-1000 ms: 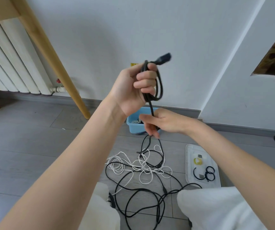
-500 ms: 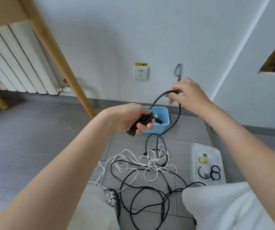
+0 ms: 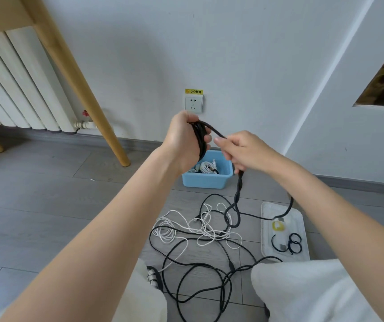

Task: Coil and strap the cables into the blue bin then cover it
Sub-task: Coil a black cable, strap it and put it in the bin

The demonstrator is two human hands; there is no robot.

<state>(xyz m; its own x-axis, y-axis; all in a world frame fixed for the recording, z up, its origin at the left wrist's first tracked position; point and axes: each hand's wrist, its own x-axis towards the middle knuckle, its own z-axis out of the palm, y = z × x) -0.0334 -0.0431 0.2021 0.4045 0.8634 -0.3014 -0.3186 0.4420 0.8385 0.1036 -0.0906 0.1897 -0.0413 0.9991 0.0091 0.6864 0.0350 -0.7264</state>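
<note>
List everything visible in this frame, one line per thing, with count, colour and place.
black cable: one, black, partly coiled in the left hand, runs through the right hand down to the floor
cables on the floor: several tangled, black and white, in front of the knees
blue bin: one, blue, on the floor by the wall, white coiled cables inside
lid: one, clear white, on the floor right of the tangle
straps: a few black rings, on the lid
yellow roll: one, on the lid
socket: one, white, on the wall
radiator: one, white, left
table leg: one, wooden, left
left hand: grips the coil
right hand: fingers hold the cable
</note>
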